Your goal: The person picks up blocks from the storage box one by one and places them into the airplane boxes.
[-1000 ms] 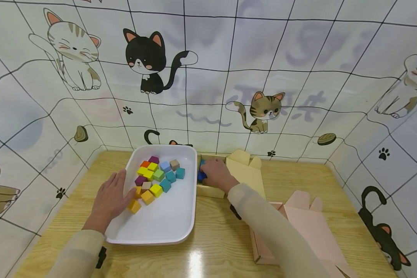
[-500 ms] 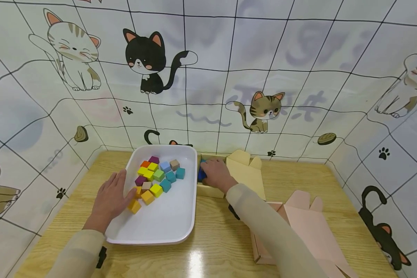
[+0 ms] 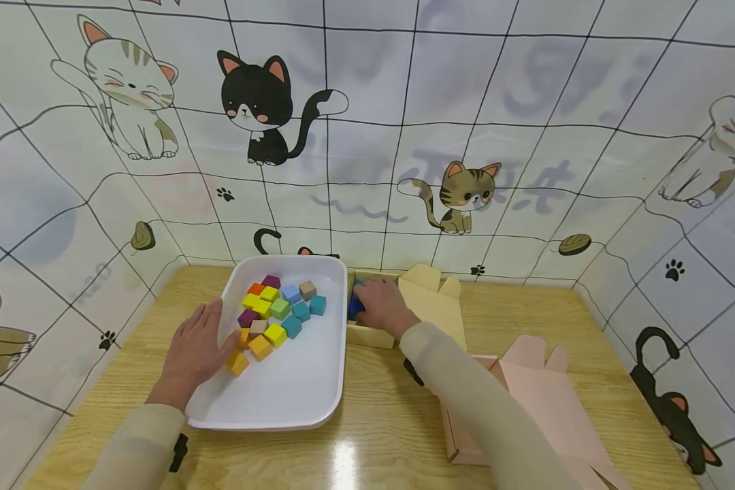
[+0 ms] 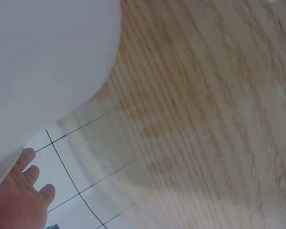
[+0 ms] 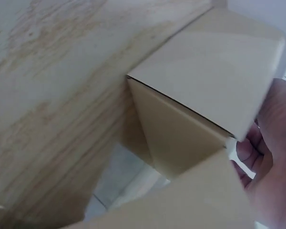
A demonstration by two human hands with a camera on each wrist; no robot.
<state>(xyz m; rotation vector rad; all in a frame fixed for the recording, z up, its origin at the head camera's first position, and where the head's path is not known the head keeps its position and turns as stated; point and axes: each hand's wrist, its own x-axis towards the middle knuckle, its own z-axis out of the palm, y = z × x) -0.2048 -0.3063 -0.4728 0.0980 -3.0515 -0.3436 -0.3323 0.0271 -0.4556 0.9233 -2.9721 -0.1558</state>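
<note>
My left hand (image 3: 197, 347) rests along the left rim of a white tray (image 3: 288, 395), fingers straight, thumb over the inside edge. In the left wrist view its fingers (image 4: 31, 174) show just outside the tray wall. Inside the tray lie colored cubes (image 3: 280, 308), among them yellow, orange, teal, purple and wood-toned ones. My right hand (image 3: 381, 304) reaches down into an open yellow cardboard box (image 3: 370, 337) beside the tray. Blue blocks (image 3: 356, 307) show at its fingertips; I cannot tell whether it holds one. In the right wrist view the box wall (image 5: 214, 71) hides part of the fingers.
The yellow box's lid (image 3: 435, 309) is folded out to the right. An open pink cardboard box (image 3: 465, 435) stands at the front right, partly under my right forearm. Behind the wooden table (image 3: 380, 408) rises a wall covering (image 3: 367, 136) printed with cats.
My right hand stays inside the yellow box with only slight shifts of its wrist and fingers. My left hand, the tray and the cubes have not visibly moved.
</note>
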